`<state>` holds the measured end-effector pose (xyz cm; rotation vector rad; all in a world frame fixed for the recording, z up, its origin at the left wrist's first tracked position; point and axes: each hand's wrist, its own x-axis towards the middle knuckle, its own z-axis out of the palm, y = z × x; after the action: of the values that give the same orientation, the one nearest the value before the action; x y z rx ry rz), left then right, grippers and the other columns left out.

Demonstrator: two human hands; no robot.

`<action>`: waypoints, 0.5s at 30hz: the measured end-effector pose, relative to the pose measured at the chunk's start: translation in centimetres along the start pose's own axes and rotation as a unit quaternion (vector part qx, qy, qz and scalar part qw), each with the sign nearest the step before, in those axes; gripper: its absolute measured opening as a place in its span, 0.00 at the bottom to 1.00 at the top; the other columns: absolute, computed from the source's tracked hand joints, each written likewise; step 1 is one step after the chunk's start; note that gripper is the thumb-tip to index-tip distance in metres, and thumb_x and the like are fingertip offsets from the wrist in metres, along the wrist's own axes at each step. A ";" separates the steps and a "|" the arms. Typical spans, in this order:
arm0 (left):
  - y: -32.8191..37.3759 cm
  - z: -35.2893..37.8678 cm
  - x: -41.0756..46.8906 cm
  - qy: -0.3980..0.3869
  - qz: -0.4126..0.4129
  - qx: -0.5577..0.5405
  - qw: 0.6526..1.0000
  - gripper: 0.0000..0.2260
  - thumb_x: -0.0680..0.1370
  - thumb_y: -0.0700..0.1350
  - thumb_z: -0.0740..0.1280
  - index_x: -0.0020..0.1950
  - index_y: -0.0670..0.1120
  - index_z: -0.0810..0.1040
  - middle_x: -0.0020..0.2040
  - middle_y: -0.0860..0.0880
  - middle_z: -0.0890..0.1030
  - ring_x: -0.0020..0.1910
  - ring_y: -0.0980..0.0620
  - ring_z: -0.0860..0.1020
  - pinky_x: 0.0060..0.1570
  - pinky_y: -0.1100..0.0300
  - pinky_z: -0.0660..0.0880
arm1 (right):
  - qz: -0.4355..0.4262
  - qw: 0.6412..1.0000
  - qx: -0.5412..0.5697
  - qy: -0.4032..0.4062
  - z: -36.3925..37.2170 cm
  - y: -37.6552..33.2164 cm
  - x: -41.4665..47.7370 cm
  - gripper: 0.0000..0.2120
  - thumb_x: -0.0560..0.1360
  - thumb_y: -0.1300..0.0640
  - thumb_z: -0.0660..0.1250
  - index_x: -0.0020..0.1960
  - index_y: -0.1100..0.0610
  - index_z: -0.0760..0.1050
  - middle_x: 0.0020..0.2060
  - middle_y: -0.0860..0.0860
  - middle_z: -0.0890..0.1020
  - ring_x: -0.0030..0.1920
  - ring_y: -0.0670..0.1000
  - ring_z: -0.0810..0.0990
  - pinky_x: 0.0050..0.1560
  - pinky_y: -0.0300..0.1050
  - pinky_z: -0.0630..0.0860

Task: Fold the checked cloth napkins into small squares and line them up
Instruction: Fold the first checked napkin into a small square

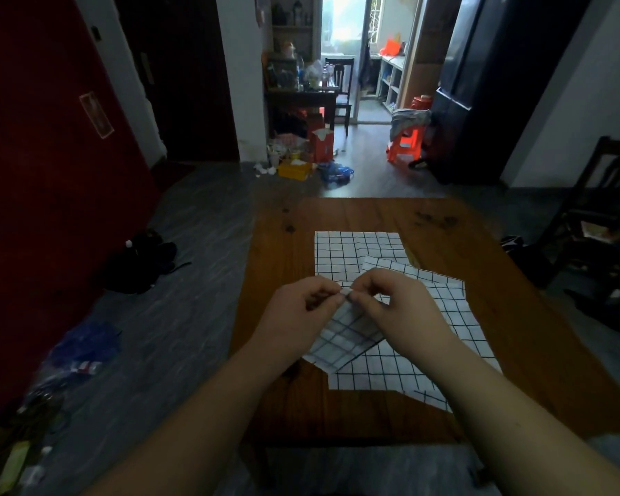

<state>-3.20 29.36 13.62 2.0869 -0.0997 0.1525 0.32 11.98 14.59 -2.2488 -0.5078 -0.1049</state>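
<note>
both hands (294, 313) pinch a limp, perhaps doubled checked napkin (344, 338).

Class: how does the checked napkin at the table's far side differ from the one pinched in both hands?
The far napkin lies flat; the held napkin is raised at its top edge. No hand touches the far napkin; the left hand and right hand pinch the held napkin. Both are white with black checks.
</note>
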 end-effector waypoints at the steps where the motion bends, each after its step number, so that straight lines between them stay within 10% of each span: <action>1: 0.1 0.1 0.0 0.003 0.004 -0.004 1.000 0.07 0.80 0.46 0.68 0.49 0.61 0.77 0.47 0.60 0.80 0.49 0.71 0.75 0.44 0.79 0.70 | -0.001 1.000 -0.008 0.005 0.1 0.0 -0.1 0.06 0.76 0.53 0.70 0.42 0.45 0.77 0.41 0.42 0.81 0.47 0.39 0.78 0.47 0.35 0.74; 15: 0.0 -0.3 0.1 0.106 -0.005 -0.031 0.994 0.08 0.80 0.45 0.67 0.44 0.57 0.78 0.44 0.59 0.81 0.47 0.68 0.77 0.44 0.79 0.70 | -0.016 0.998 -0.052 0.035 0.7 0.9 -1.3 0.05 0.78 0.51 0.67 0.45 0.42 0.77 0.43 0.38 0.80 0.47 0.40 0.77 0.47 0.40 0.76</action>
<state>-3.10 29.65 13.79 1.9969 0.0339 0.3596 -0.57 11.55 13.17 -2.3293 -0.5112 -0.2295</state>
